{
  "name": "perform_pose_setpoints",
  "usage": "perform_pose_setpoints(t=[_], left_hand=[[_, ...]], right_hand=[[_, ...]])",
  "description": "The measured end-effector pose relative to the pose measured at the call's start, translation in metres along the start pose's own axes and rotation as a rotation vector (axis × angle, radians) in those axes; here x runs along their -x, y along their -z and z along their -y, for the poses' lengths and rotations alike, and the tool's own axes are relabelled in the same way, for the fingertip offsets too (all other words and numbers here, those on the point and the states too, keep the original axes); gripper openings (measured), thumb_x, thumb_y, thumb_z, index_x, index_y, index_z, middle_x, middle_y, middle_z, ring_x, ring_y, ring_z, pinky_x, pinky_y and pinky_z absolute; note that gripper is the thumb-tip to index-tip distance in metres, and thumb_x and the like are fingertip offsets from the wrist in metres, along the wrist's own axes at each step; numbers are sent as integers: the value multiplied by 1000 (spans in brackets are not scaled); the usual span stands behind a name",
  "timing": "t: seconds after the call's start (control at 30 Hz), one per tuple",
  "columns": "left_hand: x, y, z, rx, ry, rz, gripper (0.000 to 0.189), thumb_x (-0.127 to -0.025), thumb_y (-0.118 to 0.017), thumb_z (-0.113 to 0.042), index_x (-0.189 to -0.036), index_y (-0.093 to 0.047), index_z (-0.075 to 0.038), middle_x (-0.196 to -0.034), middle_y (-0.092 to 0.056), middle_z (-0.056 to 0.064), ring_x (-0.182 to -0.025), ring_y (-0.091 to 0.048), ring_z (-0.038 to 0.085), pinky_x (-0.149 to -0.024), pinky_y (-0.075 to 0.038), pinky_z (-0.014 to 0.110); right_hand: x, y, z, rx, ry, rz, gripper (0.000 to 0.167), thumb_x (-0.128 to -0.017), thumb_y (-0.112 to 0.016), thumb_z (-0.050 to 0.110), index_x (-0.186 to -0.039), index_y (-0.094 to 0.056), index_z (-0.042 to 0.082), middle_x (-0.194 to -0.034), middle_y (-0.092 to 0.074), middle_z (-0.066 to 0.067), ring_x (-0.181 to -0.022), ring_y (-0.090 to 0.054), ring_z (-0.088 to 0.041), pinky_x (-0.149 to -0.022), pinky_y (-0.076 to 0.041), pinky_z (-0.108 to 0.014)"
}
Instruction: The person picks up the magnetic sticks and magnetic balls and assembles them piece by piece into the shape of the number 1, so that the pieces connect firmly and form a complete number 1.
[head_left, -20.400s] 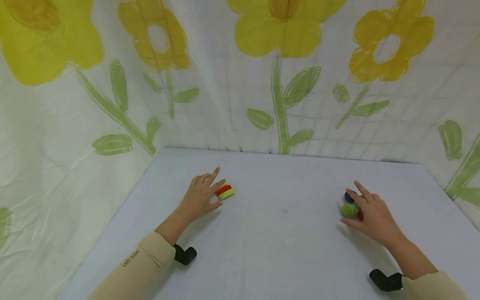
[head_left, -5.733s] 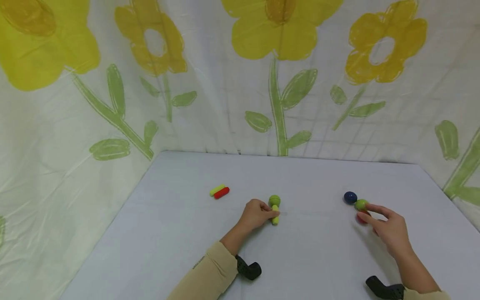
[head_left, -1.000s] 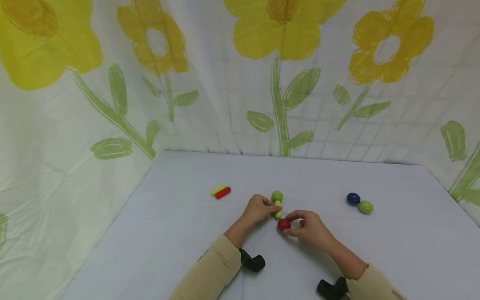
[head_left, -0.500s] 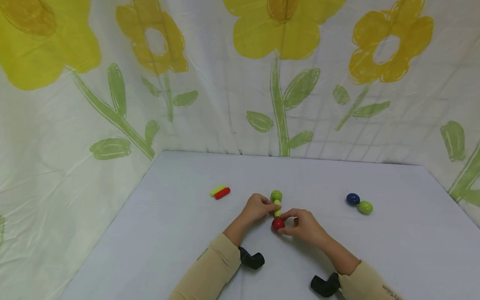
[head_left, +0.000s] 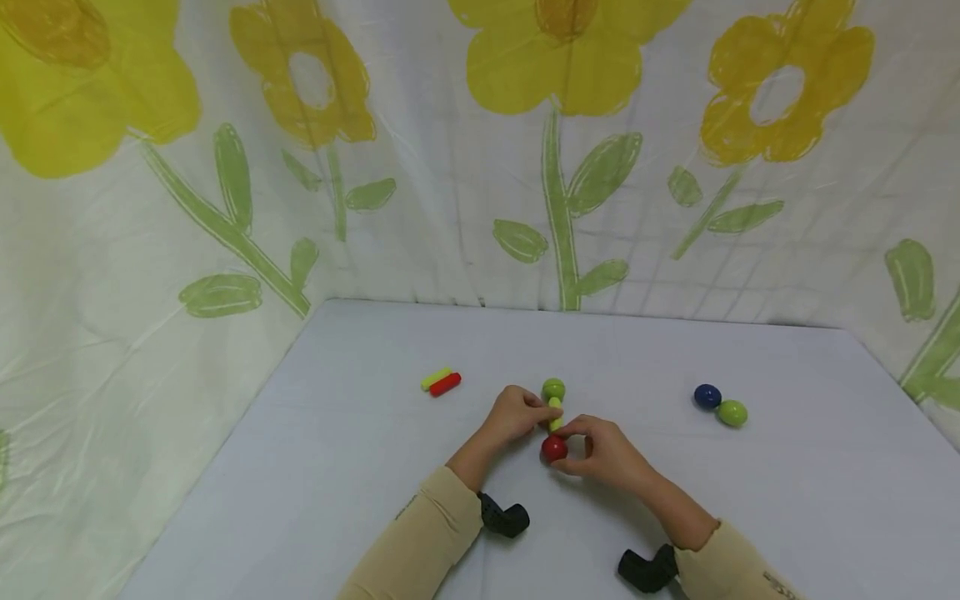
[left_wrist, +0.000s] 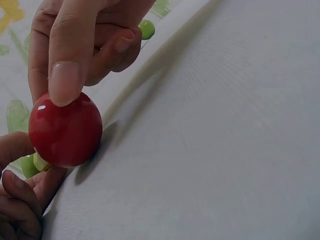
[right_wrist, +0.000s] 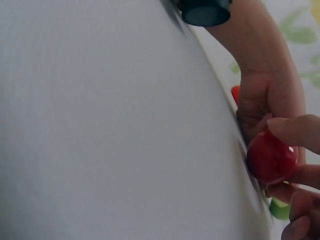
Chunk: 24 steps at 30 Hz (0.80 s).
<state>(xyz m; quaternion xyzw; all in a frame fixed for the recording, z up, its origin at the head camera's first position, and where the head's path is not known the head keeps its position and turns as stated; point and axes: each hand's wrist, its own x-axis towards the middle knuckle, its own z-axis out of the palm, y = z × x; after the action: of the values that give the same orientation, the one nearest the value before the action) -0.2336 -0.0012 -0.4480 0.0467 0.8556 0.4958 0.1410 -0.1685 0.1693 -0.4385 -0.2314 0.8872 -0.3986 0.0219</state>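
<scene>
A short yellow stick [head_left: 555, 423] is pinched by my left hand [head_left: 516, 415] near the middle of the table. At the stick's far end sits a green ball [head_left: 553, 388]. My right hand [head_left: 611, 454] grips a glossy red ball [head_left: 554, 449] between thumb and fingers, right at the stick's near end. In the left wrist view the red ball [left_wrist: 65, 131] covers most of the stick and part of the left fingers. The right wrist view has the red ball [right_wrist: 272, 157] low against the white surface, between both hands.
A second yellow stick [head_left: 436, 379] and a red stick [head_left: 446, 384] lie side by side to the left on the white table [head_left: 360, 500]. On the right, a blue ball [head_left: 707, 397] touches another green ball [head_left: 732, 413]. A flower-painted curtain [head_left: 435, 208] hangs behind.
My right hand has brought the red ball from the right-hand group to the near end of the yellow stick, shifting slightly left in the last second. The left hand keeps its pinch, nearly still.
</scene>
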Motion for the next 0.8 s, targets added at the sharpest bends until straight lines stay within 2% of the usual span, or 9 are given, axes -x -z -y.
perform_pose_setpoints(t=[0.17, 0.4, 0.5, 0.8], left_hand=[[1, 0, 0, 0, -7, -4, 27, -77, -75, -32, -79, -72, -5, -61, -55, -4, -52, -45, 7, -48, -36, 20], [0, 0, 0, 11, -13, 3, 27, -78, -75, -31, -80, -72, -4, -62, -55, -4, -52, -46, 7, -48, -36, 20], [-2, 0, 1, 14, -7, 6, 26, -78, -75, -31, -80, -72, -5, -62, -56, -4, -52, -46, 7, -48, -36, 20], [-3, -1, 3, 30, 17, 18, 26, -78, -75, -31, -79, -72, -5, -61, -54, -4, -50, -44, 8, -47, -35, 20]], right_hand=[[-1, -4, 1, 24, -43, -36, 35, -73, -79, 20, -102, -68, 3, -98, -67, -9, -55, -38, 1, -50, -36, -18], [-3, -6, 4, 3, -185, -82, 32, -72, -79, 15, -99, -64, 7, -95, -65, -5, -55, -39, -4, -48, -34, -20], [-3, -6, 5, -7, -220, -92, 31, -72, -80, 15, -98, -63, 8, -94, -64, -3, -55, -39, -5, -48, -33, -20], [-3, -7, 3, -16, -214, -107, 31, -72, -80, 13, -97, -63, 7, -93, -64, -4, -54, -39, -5, -48, -33, -19]])
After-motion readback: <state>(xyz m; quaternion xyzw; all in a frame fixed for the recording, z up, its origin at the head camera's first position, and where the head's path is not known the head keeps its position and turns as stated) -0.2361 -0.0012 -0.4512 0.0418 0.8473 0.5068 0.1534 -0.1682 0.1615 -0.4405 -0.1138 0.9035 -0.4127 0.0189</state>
